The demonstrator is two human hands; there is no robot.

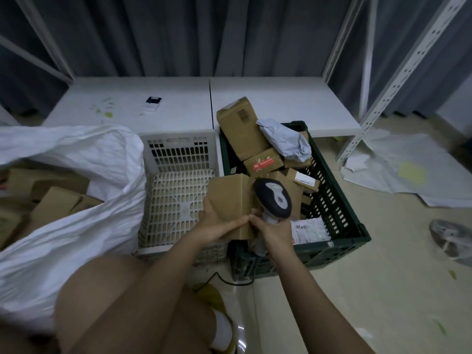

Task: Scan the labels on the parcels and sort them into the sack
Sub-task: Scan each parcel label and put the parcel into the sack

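Observation:
My left hand (219,223) grips a brown cardboard parcel (231,198) from below, held over the gap between the two crates. My right hand (270,232) holds the grip of a black and grey barcode scanner (274,198), whose head sits right beside the parcel's right side. The dark green crate (339,208) holds several more cardboard parcels (242,126), a grey poly mailer (286,139) and a flat white labelled packet (310,229). The white sack (76,159) lies open at the left with cardboard boxes (53,200) inside.
A pale slotted crate (178,154) stands between the sack and the green crate. Behind is a low white table (281,98) with a small dark device (153,100). White shelving uprights (398,72) rise at right. Paper sheets (408,169) litter the floor. A cable (229,281) runs below the crates.

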